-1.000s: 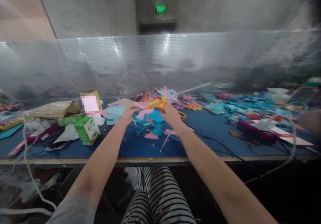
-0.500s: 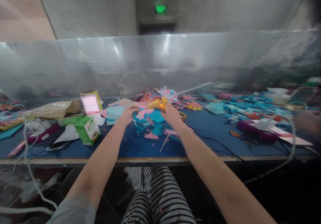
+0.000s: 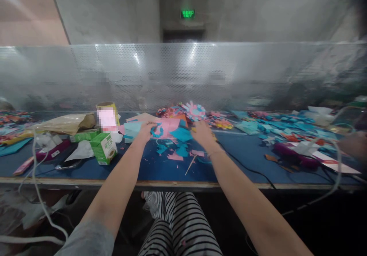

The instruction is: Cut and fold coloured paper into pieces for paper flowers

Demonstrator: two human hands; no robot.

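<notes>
Stick and scraps lie nearest on tabletop. Right hand: fingers bent low beside blue sheet; grip hidden, cannot tell. Left hand: fingers narrow at blue curl; hold unclear. Pink sheet between hands; rosette beyond. Step, judged: positioning paper. Next move calls for a fine pinch.

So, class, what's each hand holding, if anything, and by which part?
Left hand: seemingly the curled blue piece, by its left side. Right hand: cannot be told.
</notes>
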